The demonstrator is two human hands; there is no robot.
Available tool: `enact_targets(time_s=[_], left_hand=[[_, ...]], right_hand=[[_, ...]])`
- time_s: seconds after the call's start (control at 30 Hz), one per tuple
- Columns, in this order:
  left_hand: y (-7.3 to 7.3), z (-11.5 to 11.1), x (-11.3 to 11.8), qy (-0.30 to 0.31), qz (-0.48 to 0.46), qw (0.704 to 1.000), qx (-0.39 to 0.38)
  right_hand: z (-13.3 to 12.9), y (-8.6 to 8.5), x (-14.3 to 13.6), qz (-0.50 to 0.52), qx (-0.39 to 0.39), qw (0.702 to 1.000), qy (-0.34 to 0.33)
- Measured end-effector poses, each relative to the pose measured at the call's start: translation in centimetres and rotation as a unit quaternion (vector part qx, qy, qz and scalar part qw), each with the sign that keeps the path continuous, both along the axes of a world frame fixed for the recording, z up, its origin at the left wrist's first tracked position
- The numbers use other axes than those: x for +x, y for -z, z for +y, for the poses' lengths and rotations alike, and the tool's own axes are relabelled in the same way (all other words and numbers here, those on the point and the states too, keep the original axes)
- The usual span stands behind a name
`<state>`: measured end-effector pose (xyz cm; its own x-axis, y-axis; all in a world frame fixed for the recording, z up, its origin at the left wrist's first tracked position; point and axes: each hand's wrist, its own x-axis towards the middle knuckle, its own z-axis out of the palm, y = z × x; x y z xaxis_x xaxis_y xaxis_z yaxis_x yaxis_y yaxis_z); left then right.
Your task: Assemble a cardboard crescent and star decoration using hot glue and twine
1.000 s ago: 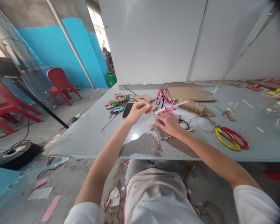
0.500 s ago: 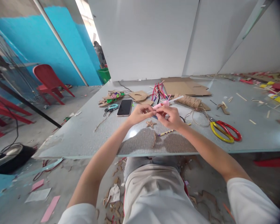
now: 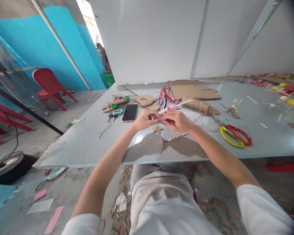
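Note:
My left hand (image 3: 148, 119) and my right hand (image 3: 177, 121) meet over the glass table (image 3: 88, 147), both with fingers pinched together. Whatever lies between the fingertips is too small to make out. Just behind them is a pink item (image 3: 168, 110) with a pale stick. A twine star (image 3: 158, 129) rests just below my hands, with a brown strand hanging toward the table edge. The patterned pencil (image 3: 176, 137) lies below my right hand. Left of my left hand is a phone (image 3: 130, 113).
Yellow and red scissors (image 3: 236, 135) lie at the right, near a twine roll (image 3: 197, 106). Cardboard (image 3: 191, 89) and colored pipe cleaners (image 3: 166, 94) lie behind. Teal clippers (image 3: 117, 112) sit left of the phone. A red chair (image 3: 49, 85) stands at the left.
My right hand's fingers have drawn closer together and turned slightly downward. The hands stay together near the same place. The view has shifted a little.

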<state>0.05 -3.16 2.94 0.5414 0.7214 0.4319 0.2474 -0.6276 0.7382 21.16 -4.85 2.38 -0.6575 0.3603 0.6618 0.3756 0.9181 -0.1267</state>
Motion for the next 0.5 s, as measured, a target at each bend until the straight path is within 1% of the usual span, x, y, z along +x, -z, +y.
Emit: enact_targets(time_s=[0.17, 0.27, 0.37, 0.43, 0.5], left_hand=[[-0.1, 0.0, -0.2, 0.061, -0.01, 0.996, -0.063], [0.0, 0.0, -0.1, 0.081, -0.047, 0.992, -0.089], [0.2, -0.1, 0.0, 0.108, -0.081, 0.985, -0.11], [0.2, 0.0, -0.1, 0.108, -0.099, 0.984, -0.099], [0.1, 0.2, -0.3, 0.089, -0.12, 0.986, -0.069]], right_hand=[[-0.1, 0.1, -0.3, 0.016, -0.018, 0.999, -0.035], [-0.4, 0.1, -0.6, 0.038, -0.039, 0.998, -0.04], [-0.7, -0.3, -0.6, 0.062, -0.06, 0.995, -0.042], [-0.6, -1.0, 0.0, 0.073, -0.09, 0.993, -0.027], [-0.5, -1.9, 1.4, 0.099, -0.128, 0.987, 0.019]])
